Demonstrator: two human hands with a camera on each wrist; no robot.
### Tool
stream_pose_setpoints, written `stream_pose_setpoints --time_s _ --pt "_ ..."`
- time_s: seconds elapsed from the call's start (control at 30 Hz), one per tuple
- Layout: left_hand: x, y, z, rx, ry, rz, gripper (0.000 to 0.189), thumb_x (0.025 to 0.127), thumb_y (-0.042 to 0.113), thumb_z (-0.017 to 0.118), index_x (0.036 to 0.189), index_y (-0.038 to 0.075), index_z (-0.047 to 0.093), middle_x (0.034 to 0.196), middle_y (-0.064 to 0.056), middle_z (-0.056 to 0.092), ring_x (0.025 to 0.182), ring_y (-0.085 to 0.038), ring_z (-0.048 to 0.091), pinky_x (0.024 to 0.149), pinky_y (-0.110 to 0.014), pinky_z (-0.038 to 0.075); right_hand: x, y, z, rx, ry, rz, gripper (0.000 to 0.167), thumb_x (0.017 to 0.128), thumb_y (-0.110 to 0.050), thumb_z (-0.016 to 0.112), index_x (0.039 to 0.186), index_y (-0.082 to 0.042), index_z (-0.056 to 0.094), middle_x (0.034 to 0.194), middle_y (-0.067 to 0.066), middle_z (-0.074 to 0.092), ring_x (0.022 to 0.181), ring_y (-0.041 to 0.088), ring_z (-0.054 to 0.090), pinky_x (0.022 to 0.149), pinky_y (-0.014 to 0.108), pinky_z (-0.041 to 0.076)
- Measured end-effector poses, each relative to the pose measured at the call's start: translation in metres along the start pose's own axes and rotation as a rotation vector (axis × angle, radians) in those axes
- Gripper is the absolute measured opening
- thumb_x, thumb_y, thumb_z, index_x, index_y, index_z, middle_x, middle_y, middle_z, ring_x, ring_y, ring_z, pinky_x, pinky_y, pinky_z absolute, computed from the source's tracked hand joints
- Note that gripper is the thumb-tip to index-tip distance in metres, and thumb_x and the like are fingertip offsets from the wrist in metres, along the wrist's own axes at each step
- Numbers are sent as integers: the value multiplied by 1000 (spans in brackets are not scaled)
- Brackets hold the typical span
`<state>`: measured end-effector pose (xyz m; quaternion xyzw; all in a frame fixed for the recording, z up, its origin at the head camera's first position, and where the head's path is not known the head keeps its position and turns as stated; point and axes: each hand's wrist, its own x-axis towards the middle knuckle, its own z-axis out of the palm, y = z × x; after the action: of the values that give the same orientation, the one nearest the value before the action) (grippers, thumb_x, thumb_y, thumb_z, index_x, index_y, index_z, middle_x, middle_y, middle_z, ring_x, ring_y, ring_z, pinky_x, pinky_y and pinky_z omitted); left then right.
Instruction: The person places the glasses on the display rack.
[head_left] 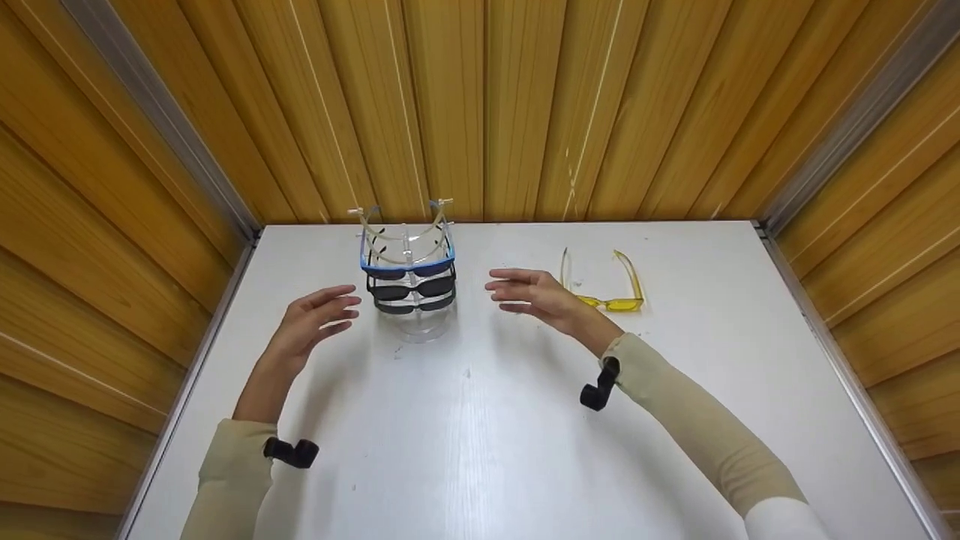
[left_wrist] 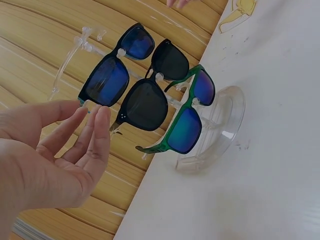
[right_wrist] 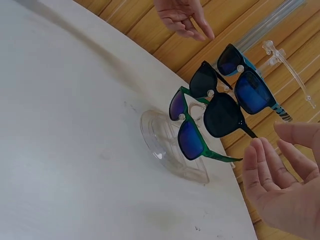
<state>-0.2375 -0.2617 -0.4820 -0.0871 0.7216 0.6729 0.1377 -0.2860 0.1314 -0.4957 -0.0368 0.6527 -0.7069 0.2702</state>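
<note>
I've got the left hand (head_left: pixel 306 324) empty, fingers loose, just beside the clear stand (head_left: pixel 421 331). Stand's upright, right of that hand; its sunglasses (head_left: pixel 435 288) run widthwise hand to hand. My right hand (head_left: pixel 541 296), also empty, hangs a bit farther off. Yellow glasses (head_left: pixel 622 305) sit right of it on the desk (head_left: pixel 465 435).

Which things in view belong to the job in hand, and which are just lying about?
Likely part of the job:
left hand, right hand
clear stand between them
blue-framed sunglasses, black sunglasses, green-framed sunglasses, all on it
perhaps yellow glasses on the table, as the stand's top looks bare

Probably just surroundings:
the table itself
wood-look wall
black wrist cameras
</note>
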Motion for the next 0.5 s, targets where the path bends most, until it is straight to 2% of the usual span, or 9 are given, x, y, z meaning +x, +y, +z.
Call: stream_pose_setpoints --time_s 0.23,0.5 --pt "-14 -19 18 27 -63 2 45 101 24 66 139 2 60 117 2 76 102 -12 71 93 -24 59 -22 19 -30 -27 -28 16 48 99 -11 67 145 -5 55 147 18 58 121 19 66 112 37 52" --pt "-8 -30 56 53 -169 -19 37 101 23 66 132 5 66 114 1 76 101 -14 70 91 -25 60 -46 38 -64 -7 11 44 49 99 -11 67 145 -3 54 145 15 61 117 16 67 108 33 54"
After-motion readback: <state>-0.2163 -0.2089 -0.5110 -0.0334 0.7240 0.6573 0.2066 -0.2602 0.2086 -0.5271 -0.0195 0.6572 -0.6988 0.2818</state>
